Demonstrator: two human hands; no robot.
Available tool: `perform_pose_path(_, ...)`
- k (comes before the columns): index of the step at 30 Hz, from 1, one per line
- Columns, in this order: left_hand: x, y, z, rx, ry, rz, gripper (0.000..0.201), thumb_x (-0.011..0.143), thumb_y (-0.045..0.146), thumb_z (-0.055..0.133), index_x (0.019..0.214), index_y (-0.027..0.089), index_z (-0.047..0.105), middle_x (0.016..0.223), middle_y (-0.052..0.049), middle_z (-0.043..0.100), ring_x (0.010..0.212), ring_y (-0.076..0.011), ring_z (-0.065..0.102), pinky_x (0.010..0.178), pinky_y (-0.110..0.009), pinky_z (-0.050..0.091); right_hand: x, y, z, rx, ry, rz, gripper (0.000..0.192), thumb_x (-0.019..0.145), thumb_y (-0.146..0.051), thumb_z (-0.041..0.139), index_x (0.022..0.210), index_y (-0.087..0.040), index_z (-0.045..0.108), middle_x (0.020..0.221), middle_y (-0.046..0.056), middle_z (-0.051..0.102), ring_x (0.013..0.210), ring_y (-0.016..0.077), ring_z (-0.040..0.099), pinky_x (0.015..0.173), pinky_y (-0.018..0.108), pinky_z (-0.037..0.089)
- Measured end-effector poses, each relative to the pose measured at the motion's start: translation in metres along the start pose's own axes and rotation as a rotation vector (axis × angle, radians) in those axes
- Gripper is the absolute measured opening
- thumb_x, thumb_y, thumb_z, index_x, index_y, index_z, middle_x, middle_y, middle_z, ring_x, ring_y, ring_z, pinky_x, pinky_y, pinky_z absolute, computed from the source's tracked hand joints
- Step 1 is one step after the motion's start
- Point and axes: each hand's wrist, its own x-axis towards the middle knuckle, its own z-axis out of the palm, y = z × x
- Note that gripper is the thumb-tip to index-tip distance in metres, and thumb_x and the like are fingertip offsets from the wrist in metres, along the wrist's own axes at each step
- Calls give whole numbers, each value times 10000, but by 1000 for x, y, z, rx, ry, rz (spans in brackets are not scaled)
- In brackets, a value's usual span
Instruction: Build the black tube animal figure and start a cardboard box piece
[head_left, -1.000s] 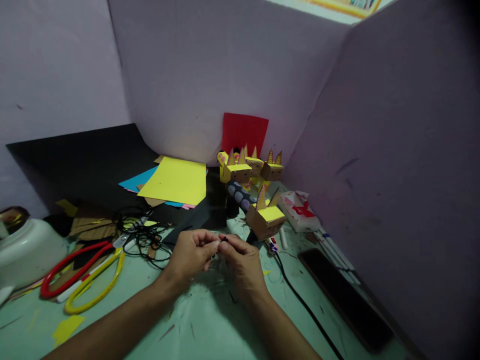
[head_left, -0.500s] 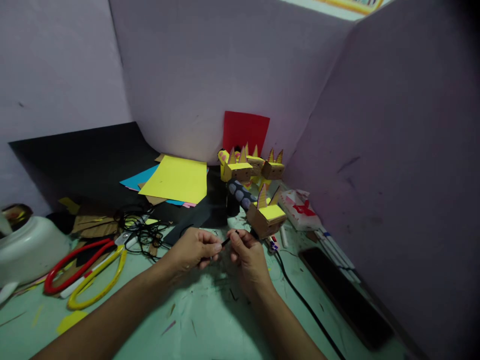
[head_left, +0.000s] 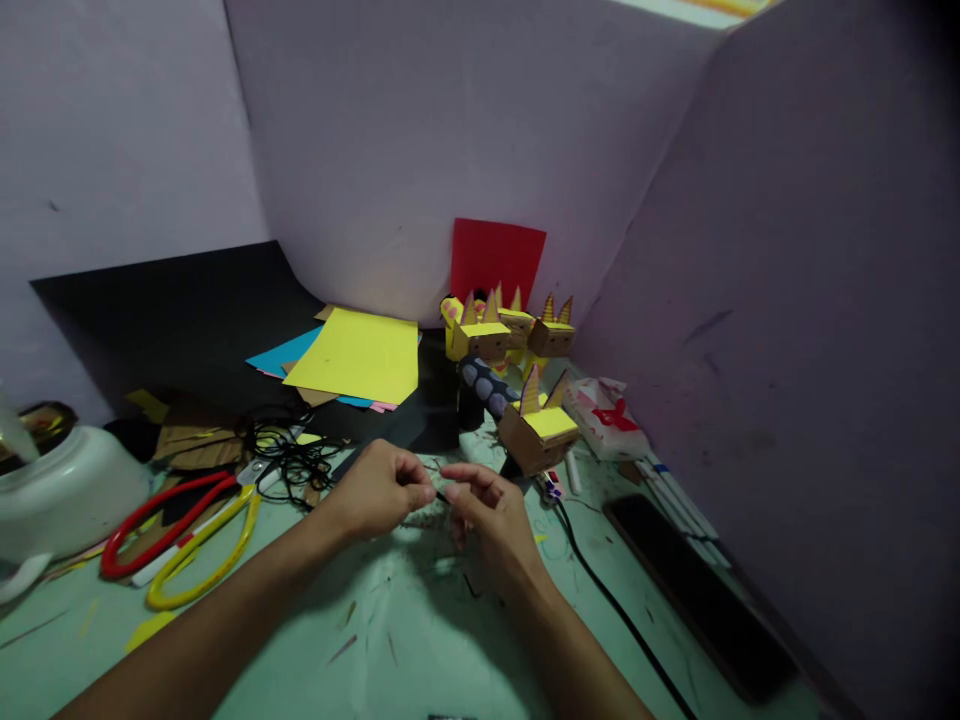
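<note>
- left hand [head_left: 379, 490] – over the green tabletop [head_left: 405, 650], fingers curled in, thumb and forefinger pinched narrow on one end of a thin black strand [head_left: 441, 494]
- right hand [head_left: 491, 510] – just beside the left, fingertips nearly touching it; thumb and forefinger closed on the other end of the same strand, remaining fingers loosely bent
- black strand sits between the two hands, just above the table, mid-frame; too thin and blurred to tell whether it is string or wire
- cardboard box figure [head_left: 538, 432] with yellow top and pointed ears – just behind the right hand, near but apart
- three more figures [head_left: 499, 335] of the same kind further back, in front of a red sheet [head_left: 497, 262] leaning on the wall
- grey spotted tube [head_left: 487, 385] between the near figure and the back ones
- yellow sheet [head_left: 360, 355] on top of blue and pink sheets, left of the figures
- tangle of black cord [head_left: 289, 455] left of the left hand, well apart from it
- scissors [head_left: 184, 535] with one red and one yellow handle loop, far left on the table
- white bowl [head_left: 64, 495] at left edge
- black cable [head_left: 615, 610] runs along the table right of the right arm
- dark phone [head_left: 697, 590] flat near the right wall, white pens [head_left: 675, 500] beside it
</note>
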Motion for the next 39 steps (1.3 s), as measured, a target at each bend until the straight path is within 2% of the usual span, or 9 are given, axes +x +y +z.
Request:
perform_pose_path(5, 0, -2, -2, 157, -39, 3, 142, 571, 220, 529, 507, 115, 598, 439, 35, 457, 458, -92, 381, 446, -207, 274, -6, 4, 0, -523, -58, -299, 175, 698, -194, 587, 824, -140, 697, 534, -10, 579, 458, 85, 472, 451, 203, 357)
perform_pose_path(10, 1, -1, -4, 40, -73, -57, 174, 575, 281, 563, 504, 123, 578, 422, 39, 460, 413, -80, 370, 417, -199, 264, -10, 0, -1, -649, -78, -471, 162, 744, -200, 564, 726, -150, 717, 624, 49, 672, 525, 125, 561, 514, 225, 405)
perform_pose_path(12, 1, 1, -6, -15, -74, -62, 226, 604, 324, 561, 493, 128, 565, 402, 42, 449, 381, -72, 350, 394, -198, 240, -9, -1, -1, -605, -41, -453, 169, 754, -217, 559, 716, -160, 713, 610, 37, 663, 522, 124, 557, 514, 223, 409)
perform_pose_path(15, 0, 5, -9, -118, -50, -64, 233, 632, 337, 559, 597, 115, 621, 413, 49, 467, 354, -59, 327, 380, -198, 229, -6, 0, 0, -475, 64, -307, 187, 758, -270, 559, 682, -154, 686, 490, -7, 576, 424, 99, 478, 434, 208, 371)
perform_pose_path(19, 0, 6, -11, -172, 13, -57, 234, 564, 275, 631, 709, 100, 686, 443, 44, 520, 405, -67, 375, 430, -204, 292, -4, -2, 1, -330, 113, -183, 189, 737, -303, 581, 674, -142, 657, 416, -47, 473, 362, 79, 406, 382, 197, 338)
perform_pose_path(23, 2, 4, -9, -182, 79, -4, 134, 520, 216, 664, 605, 114, 683, 550, -5, 622, 530, -106, 499, 537, -230, 382, -5, -3, 3, -298, 103, -164, 189, 730, -306, 590, 686, -137, 663, 435, -46, 469, 379, 77, 411, 384, 195, 337)
perform_pose_path(25, 2, 3, -8, -220, 92, -25, 128, 517, 197, 671, 616, 115, 673, 549, 2, 619, 514, -98, 497, 516, -223, 383, -5, -4, 3, -293, 109, -160, 188, 727, -305, 594, 691, -136, 668, 441, -44, 473, 382, 76, 411, 388, 197, 340)
perform_pose_path(30, 2, -1, -3, -403, 31, -83, 196, 549, 197, 670, 713, 109, 608, 471, 46, 555, 386, -68, 450, 366, -187, 334, -5, -4, 3, -304, 102, -167, 187, 727, -303, 597, 710, -143, 692, 445, -37, 492, 390, 82, 419, 400, 207, 346)
perform_pose_path(39, -2, 5, 1, -560, -44, -106, 190, 661, 137, 615, 836, 69, 585, 470, -5, 613, 416, -112, 567, 380, -201, 458, -5, -8, 4, -288, 68, -145, 203, 753, -305, 579, 693, -148, 692, 430, -36, 485, 386, 77, 406, 404, 206, 330)
